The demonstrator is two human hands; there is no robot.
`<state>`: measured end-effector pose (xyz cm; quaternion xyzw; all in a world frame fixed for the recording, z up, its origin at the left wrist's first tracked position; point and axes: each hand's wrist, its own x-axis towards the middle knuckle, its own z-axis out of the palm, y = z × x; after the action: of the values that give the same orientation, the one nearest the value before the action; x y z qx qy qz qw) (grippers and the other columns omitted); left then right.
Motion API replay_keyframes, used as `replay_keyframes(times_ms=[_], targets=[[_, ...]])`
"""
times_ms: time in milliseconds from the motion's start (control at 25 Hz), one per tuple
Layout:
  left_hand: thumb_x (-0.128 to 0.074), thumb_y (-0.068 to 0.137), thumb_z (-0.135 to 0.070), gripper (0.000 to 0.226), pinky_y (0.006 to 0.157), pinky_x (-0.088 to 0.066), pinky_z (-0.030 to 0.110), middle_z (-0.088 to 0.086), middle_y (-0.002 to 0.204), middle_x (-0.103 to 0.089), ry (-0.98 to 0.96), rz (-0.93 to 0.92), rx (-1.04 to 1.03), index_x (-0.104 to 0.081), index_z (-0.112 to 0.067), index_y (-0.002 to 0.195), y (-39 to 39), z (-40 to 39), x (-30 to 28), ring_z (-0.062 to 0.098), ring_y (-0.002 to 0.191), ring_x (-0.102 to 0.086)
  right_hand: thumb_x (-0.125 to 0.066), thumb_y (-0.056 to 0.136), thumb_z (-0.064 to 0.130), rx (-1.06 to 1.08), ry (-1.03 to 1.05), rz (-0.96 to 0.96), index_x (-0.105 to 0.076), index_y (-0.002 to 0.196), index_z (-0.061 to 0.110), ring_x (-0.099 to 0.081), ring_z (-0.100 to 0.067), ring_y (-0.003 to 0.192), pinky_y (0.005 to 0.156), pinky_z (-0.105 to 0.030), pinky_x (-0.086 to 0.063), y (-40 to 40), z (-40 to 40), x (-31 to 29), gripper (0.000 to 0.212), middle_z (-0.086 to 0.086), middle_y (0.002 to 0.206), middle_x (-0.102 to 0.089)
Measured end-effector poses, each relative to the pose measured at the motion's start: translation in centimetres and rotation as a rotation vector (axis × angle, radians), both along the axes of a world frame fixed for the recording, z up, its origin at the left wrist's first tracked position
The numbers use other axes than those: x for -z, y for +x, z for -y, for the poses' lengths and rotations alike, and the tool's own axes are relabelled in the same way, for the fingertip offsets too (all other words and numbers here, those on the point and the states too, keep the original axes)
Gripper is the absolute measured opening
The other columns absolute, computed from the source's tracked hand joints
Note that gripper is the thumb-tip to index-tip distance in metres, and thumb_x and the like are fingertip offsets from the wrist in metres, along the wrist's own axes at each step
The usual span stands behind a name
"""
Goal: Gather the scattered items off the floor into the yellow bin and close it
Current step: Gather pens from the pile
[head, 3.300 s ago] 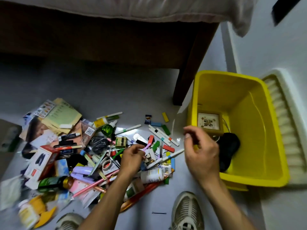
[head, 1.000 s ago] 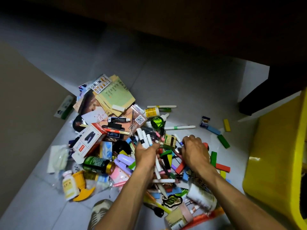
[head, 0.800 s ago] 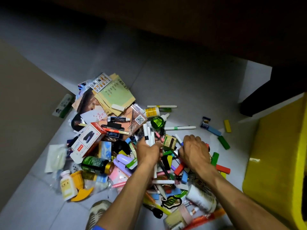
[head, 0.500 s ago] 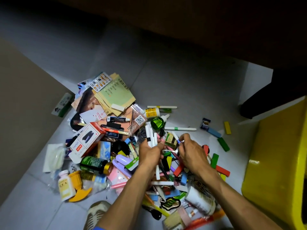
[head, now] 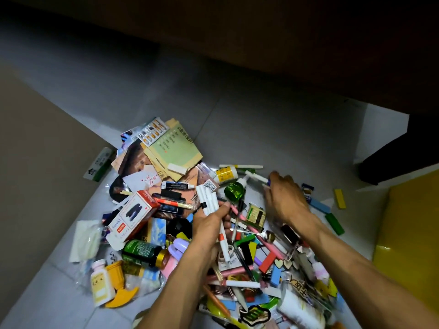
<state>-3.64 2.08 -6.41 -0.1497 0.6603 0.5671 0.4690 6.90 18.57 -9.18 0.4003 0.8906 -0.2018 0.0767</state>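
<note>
A heap of scattered items covers the grey floor: pens, coloured blocks, boxes, bottles, cards. My left hand is shut on a bundle of white marker pens that stick up out of the fist, over the middle of the heap. My right hand reaches to the far side of the heap, fingers closed on a white pen beside a green bottle. The yellow bin shows only as its outer wall at the right edge; its inside is hidden.
A dark wooden bed frame spans the top, with its leg at the right. A brown panel lies at the left. A red-and-white box, a green jar and paper packets are in the heap. My shoe is at the bottom.
My right hand has moved from the middle of the heap up and away to a white pen at its far side. My left hand still holds the marker bundle, raised slightly.
</note>
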Motion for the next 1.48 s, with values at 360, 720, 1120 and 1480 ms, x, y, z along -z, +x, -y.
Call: replay_keyframes(times_ms=[360, 720, 1120, 1480], targets=[[-0.064, 0.088, -0.006, 0.008, 0.037, -0.035, 0.018, 0.001, 0.048, -0.052, -0.041, -0.039, -0.217, -0.062, -0.011, 0.082, -5.6, 5.2, -1.5, 0.011, 0.037, -0.042, -0.046, 0.096, 0.020, -0.009, -0.080, 0.055, -0.043, 0.127, 0.009, -0.058, -0.043, 0.104, 0.082, -0.045, -0.046, -6.7, -2.7, 2.0, 0.032, -0.024, 0.118, -0.056], [-0.064, 0.087, -0.005, 0.006, 0.040, -0.039, 0.021, 0.000, 0.052, -0.052, -0.013, -0.054, -0.165, -0.064, -0.011, 0.088, -4.0, 5.9, -2.0, 0.012, 0.042, -0.045, -0.052, 0.094, 0.031, 0.110, -0.219, 0.064, -0.049, 0.091, 0.013, -0.049, -0.022, 0.058, 0.053, -0.031, -0.033, 1.8, 2.9, -1.2, 0.019, -0.009, 0.078, -0.056], [-0.049, 0.095, -0.050, 0.052, 0.075, -0.058, 0.037, 0.017, 0.088, -0.071, 0.382, 0.381, 0.105, -0.068, -0.003, 0.108, 10.4, 0.0, -7.1, 0.027, 0.075, -0.069, -0.050, 0.089, 0.037, 0.479, -0.610, -0.438, -0.060, 0.101, 0.036, -0.068, -0.015, 0.075, 0.065, -0.033, -0.054, 9.0, 11.0, -9.9, 0.016, 0.002, 0.089, -0.070], [-0.042, 0.101, -0.015, 0.031, 0.083, -0.056, 0.031, 0.007, 0.105, -0.074, 0.480, 0.008, 0.463, -0.069, -0.015, 0.116, 23.2, -7.4, -16.7, 0.017, 0.096, -0.071, -0.055, 0.097, 0.034, 0.826, -0.748, -1.141, -0.063, 0.118, 0.018, -0.070, -0.022, 0.104, 0.082, -0.032, -0.057, 20.5, 6.8, -17.5, 0.028, -0.009, 0.109, -0.073]])
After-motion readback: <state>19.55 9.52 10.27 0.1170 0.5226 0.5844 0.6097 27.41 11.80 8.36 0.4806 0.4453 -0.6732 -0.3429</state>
